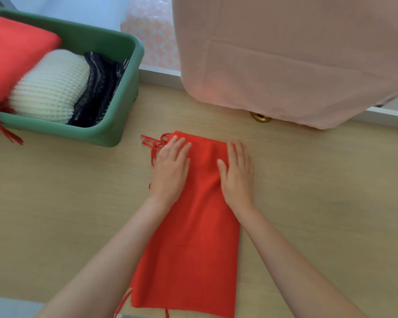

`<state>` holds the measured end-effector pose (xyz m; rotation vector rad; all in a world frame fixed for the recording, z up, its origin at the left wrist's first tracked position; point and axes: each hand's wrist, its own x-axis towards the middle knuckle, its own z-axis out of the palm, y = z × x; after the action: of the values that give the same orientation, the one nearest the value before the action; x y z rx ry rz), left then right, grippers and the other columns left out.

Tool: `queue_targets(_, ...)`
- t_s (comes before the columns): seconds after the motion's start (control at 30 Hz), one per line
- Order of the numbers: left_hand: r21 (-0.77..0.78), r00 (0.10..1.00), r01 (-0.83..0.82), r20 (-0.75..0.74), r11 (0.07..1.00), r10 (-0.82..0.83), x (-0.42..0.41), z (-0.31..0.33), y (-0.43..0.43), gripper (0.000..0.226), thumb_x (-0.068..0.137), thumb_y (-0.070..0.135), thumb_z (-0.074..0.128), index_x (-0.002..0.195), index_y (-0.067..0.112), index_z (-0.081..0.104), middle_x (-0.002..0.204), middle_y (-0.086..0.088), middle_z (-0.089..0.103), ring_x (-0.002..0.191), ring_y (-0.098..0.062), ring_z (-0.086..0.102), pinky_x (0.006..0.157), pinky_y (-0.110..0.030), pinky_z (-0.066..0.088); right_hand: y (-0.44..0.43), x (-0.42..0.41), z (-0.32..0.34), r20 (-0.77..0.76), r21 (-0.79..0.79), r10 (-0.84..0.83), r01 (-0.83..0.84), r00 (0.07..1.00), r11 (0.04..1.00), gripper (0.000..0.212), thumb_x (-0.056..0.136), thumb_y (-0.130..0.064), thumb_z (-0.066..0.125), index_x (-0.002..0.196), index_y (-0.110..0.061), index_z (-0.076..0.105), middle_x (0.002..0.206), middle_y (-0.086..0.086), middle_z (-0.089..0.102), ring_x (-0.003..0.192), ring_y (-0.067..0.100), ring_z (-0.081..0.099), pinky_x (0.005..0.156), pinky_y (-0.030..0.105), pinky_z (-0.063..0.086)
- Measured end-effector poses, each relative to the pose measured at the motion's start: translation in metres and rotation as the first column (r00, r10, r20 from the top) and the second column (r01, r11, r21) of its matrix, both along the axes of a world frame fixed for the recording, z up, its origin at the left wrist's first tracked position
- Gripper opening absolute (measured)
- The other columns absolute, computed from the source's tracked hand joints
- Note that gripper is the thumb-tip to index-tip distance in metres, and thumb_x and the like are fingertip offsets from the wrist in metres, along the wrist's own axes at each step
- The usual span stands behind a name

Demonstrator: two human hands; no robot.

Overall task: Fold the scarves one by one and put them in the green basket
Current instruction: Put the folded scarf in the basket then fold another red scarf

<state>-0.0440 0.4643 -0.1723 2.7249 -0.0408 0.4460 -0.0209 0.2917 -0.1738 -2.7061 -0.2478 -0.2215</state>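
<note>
Hands lie flat on a red scarf (193, 226) that is folded into a long strip on the wooden table (319, 214). The left hand (170, 166) presses the far left corner, its fingers straight and close together, just beside the tassels (153, 143) that spill out onto the table. The right hand (237, 173) presses the far right edge, fingers straight, thumb spread toward the middle of the cloth. Neither hand grips anything. The near end of the scarf reaches the bottom edge of the view, with a few tassels showing there.

The green basket (115, 131) stands at the far left of the table, well apart from the scarf. In it sit a coral scarf (12, 56) with tassels hanging over the front rim, a cream knitted scarf (51, 88) and a dark patterned scarf (99, 88). A pink cloth (285, 60) hangs at the far edge of the table.
</note>
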Motion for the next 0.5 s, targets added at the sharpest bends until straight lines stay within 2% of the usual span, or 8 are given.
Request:
queue_targets(0.03,0.059,0.995,0.080,-0.056,0.995,-0.077,0.001,-0.006,-0.001,0.045,0.094,0.027,0.040,0.130,0.007,0.058,0.137,-0.013,0.055,0.133,-0.029,0.044,0.110,-0.039,0.025,0.002,0.001,-0.004,-0.030,-0.070,0.081,-0.082,0.996,0.994,0.060,0.098,-0.044,0.024,0.148,-0.011,0.030,0.156,0.009,0.026,0.145,0.023,0.019,0.118,0.038,0.009)
queue_targets(0.1,0.123,0.974,0.145,-0.191,0.982,-0.120,-0.001,-0.020,0.005,0.057,0.095,0.042,0.032,0.141,0.012,0.046,0.149,-0.010,0.042,0.141,-0.024,0.033,0.115,-0.037,0.015,0.001,0.004,-0.016,-0.121,-0.200,0.148,-0.170,0.982,0.965,0.066,0.096,-0.051,0.013,0.152,-0.016,0.017,0.159,0.005,0.015,0.147,0.018,0.008,0.119,0.034,-0.001)
queue_targets(0.2,0.097,0.963,0.130,-0.249,0.987,-0.102,-0.004,-0.035,0.020,0.062,0.096,0.049,0.029,0.151,0.020,0.028,0.159,-0.001,0.020,0.147,-0.015,0.011,0.119,-0.036,0.005,-0.004,0.005,-0.025,-0.138,-0.236,0.105,-0.136,0.985,0.962,0.066,0.096,-0.054,0.011,0.153,-0.020,0.013,0.160,0.003,0.011,0.148,0.017,0.004,0.120,0.036,0.000)
queue_targets(0.4,0.207,0.961,0.122,-0.269,0.971,-0.063,-0.004,-0.027,0.016,0.061,0.097,0.046,0.029,0.149,0.015,0.034,0.157,-0.007,0.026,0.147,-0.018,0.016,0.120,-0.042,0.002,-0.004,0.004,-0.023,-0.169,-0.257,0.088,-0.130,0.982,0.958,0.063,0.097,-0.051,0.014,0.152,-0.021,0.010,0.160,0.004,0.008,0.147,0.017,0.000,0.120,0.035,-0.003)
queue_targets(0.5,0.212,0.968,0.152,-0.230,0.965,-0.102,-0.031,-0.012,0.014,0.057,0.097,0.038,0.033,0.147,0.010,0.038,0.157,-0.010,0.026,0.147,-0.021,0.015,0.120,-0.043,0.003,-0.006,-0.022,-0.006,-0.130,-0.191,0.087,-0.111,0.988,0.975,0.062,0.099,-0.044,0.025,0.152,-0.014,0.013,0.160,0.006,0.009,0.148,0.019,0.001,0.120,0.037,0.000)
